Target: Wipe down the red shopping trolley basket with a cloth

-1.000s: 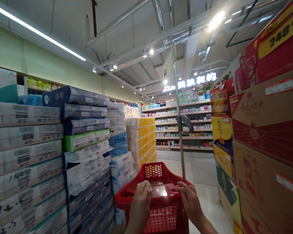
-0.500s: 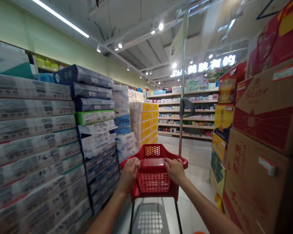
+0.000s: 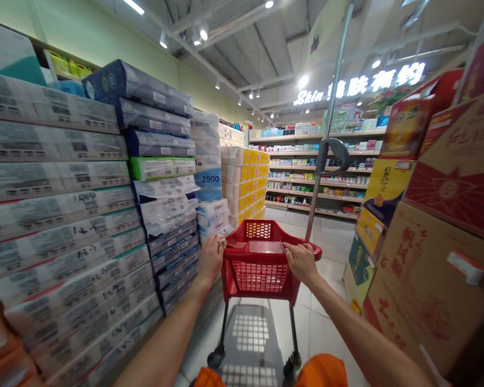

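A red plastic shopping cart stands in front of me, with a dark patch of shadow on the floor beneath its frame. My left hand is closed at the left end of the cart handle and covers that end. Something small and pale shows at its fingertips; I cannot make out what it is. Around the right part of the handle my right hand is wrapped, thumb toward the middle. No goods show through the basket mesh. A metal pole with a grey loop rises at the cart's right side.
Tall stacks of wrapped paper packs line the left side, with yellow-and-white packs farther on. Cardboard cartons are piled close on the right. Product shelves stand across the far end, under a lit sign.
My view has tilted down, so the cart's wheels and my orange clothing now show. The cart sits slightly farther right in view. Both hands remain at the handle.
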`<state>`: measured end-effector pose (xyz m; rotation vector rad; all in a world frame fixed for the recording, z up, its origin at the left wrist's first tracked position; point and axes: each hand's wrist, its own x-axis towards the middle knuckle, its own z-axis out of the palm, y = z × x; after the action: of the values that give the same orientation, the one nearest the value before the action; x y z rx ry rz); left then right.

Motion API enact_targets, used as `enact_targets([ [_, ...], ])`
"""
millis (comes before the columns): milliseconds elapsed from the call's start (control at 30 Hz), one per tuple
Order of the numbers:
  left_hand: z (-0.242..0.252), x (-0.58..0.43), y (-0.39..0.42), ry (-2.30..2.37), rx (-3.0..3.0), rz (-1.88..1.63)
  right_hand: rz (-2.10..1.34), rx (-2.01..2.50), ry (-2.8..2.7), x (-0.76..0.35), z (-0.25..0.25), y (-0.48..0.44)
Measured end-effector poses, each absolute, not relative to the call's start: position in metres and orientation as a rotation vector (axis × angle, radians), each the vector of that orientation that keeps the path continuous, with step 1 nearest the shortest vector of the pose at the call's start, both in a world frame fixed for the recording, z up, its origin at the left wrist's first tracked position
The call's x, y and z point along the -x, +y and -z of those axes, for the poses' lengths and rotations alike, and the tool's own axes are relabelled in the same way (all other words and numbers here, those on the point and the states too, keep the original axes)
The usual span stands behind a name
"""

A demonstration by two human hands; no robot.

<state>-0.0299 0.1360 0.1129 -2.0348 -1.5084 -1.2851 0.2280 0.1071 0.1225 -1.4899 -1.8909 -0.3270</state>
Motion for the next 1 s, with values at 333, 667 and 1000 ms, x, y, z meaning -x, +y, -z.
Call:
enact_targets([
  [333, -0.106, 0.024, 0.134, -1.328, 2.129, 1.284, 0.409, 1.525, -1.924, -0.228, -0.121, 0.111],
  [667, -0.116, -0.058, 0.120, -0.948, 2.397, 1.173, 0.457, 1.391, -1.835, -0.231, -0.107, 0.111],
  [1000, -0.118, -0.075, 0.107, -1.040, 2.352, 1.132, 0.392, 1.338, -1.830, -0.227, -0.110, 0.096],
])
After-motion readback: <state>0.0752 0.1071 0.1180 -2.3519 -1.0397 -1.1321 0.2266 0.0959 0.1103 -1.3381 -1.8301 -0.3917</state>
